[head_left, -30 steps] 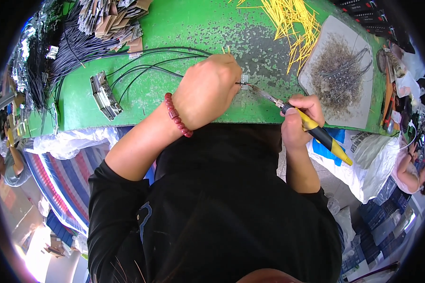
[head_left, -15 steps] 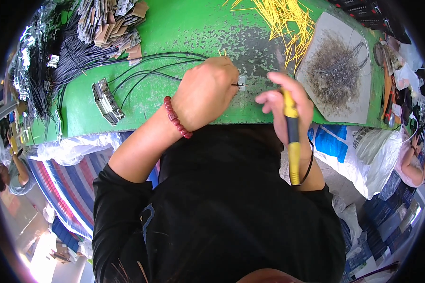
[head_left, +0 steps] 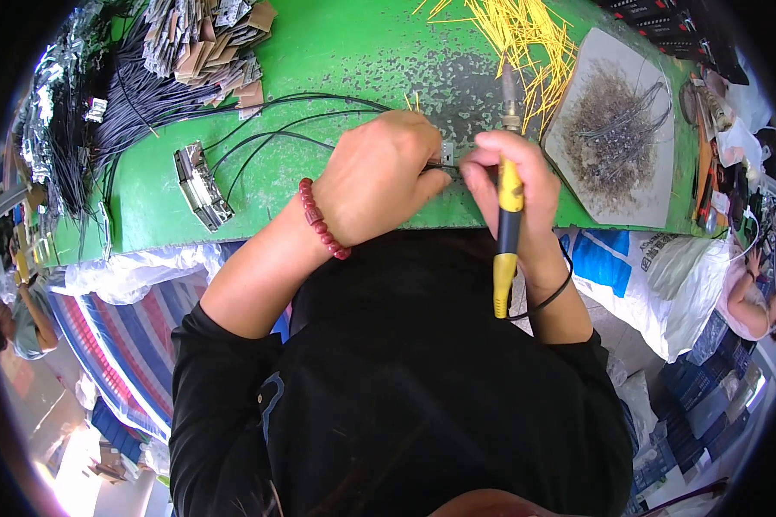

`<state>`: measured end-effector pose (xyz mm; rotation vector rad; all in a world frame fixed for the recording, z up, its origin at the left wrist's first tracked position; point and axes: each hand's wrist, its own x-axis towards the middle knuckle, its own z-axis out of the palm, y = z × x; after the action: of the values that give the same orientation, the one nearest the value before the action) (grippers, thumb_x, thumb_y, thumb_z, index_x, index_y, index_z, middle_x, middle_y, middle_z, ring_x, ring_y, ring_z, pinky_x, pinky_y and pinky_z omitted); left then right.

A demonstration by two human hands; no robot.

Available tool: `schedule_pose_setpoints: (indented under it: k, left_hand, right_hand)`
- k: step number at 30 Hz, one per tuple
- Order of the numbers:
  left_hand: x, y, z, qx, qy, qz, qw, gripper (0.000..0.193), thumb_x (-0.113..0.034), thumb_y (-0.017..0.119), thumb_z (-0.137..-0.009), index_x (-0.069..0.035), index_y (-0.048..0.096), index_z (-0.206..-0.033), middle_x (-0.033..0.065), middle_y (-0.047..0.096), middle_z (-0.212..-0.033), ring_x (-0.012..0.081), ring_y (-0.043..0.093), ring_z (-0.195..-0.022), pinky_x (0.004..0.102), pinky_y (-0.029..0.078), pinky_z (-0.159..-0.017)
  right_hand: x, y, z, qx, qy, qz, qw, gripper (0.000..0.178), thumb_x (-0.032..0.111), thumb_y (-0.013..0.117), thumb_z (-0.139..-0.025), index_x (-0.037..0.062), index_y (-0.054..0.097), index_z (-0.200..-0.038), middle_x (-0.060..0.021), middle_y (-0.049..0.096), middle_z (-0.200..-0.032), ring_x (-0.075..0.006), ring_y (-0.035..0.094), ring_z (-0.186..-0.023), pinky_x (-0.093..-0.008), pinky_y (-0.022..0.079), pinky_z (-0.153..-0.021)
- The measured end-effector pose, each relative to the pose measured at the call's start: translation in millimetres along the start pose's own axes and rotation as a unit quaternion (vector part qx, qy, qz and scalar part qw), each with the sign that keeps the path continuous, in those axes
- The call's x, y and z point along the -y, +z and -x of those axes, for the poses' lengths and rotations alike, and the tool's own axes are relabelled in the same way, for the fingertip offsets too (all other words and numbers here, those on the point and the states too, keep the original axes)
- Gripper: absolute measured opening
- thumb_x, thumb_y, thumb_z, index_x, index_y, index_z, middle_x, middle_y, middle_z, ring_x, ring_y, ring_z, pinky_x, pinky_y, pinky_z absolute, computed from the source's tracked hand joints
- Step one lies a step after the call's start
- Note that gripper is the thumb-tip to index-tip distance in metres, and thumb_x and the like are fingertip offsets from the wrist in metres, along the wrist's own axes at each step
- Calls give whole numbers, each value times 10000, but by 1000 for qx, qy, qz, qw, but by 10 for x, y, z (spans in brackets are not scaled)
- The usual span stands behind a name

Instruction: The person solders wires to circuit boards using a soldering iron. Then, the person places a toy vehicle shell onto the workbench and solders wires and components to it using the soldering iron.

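Note:
My left hand (head_left: 386, 179), with a red bead bracelet at the wrist, is closed over the end of a thin black cable (head_left: 302, 135). Just past its fingertips, a small whitish piece (head_left: 446, 153) lies on the green bench; its kind is too small to tell. A yellow and black soldering iron (head_left: 509, 231) rests in my right hand (head_left: 528, 183), tip pointing away from me and cord hanging by the wrist. My right thumb and forefinger come close to the left fingertips at the cable's end; whether they pinch it cannot be made out.
A metal bracket-like part (head_left: 201, 187) sits left of my left hand with cables running from it. Black cables and stacked flat pieces (head_left: 207, 43) fill the far left. Yellow sticks (head_left: 526, 52) lie at the back, beside a grey board (head_left: 608, 129) with dark residue. People sit at both sides.
My right hand has moved left toward the left fingertips, its fingers drawing together. The soldering iron has shifted left with it, its tip now showing. My left hand has barely moved.

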<state>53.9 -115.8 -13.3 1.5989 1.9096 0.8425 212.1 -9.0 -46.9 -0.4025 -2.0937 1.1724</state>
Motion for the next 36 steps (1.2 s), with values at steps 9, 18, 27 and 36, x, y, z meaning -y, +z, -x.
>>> schedule_pose_setpoints:
  k: [9, 18, 27, 36]
  left_hand:
    - [29, 39, -13, -33, -6, 6, 999, 86, -78, 649, -781, -9, 603, -801, 142, 606, -782, 359, 593, -762, 426, 472, -659]
    - [31, 65, -15, -53, 0, -2, 999, 91, -80, 657, -773, -13, 601, -800, 146, 600, -770, 359, 595, -753, 426, 471, -653]
    - [24, 64, -8, -45, -2, -14, 999, 88, -74, 660, -765, -15, 604, -801, 141, 604, -781, 356, 597, -763, 424, 474, -658]
    - [47, 86, -4, -55, 3, -23, 998, 83, -72, 661, -760, -17, 605, -789, 135, 605, -778, 351, 598, -762, 419, 477, -654]
  right_hand:
    - [13, 16, 66, -17, 35, 16, 999, 416, -135, 695, -734, 47, 607, -1096, -106, 683, -841, -149, 675, -728, -266, 525, -643]
    - [51, 20, 43, -11, 15, -2, 1000, 398, -147, 683, -738, 28, 595, -1085, -97, 691, -867, -153, 694, -749, -252, 534, -654]
    - [63, 69, 23, -11, 36, -16, 999, 392, -150, 672, -743, 28, 606, -1086, -97, 682, -872, -147, 693, -755, -243, 528, -657]
    - [42, -9, 64, -20, 41, -30, 998, 353, -138, 662, -762, 17, 607, -1074, -108, 687, -878, -147, 699, -766, -249, 539, -678]
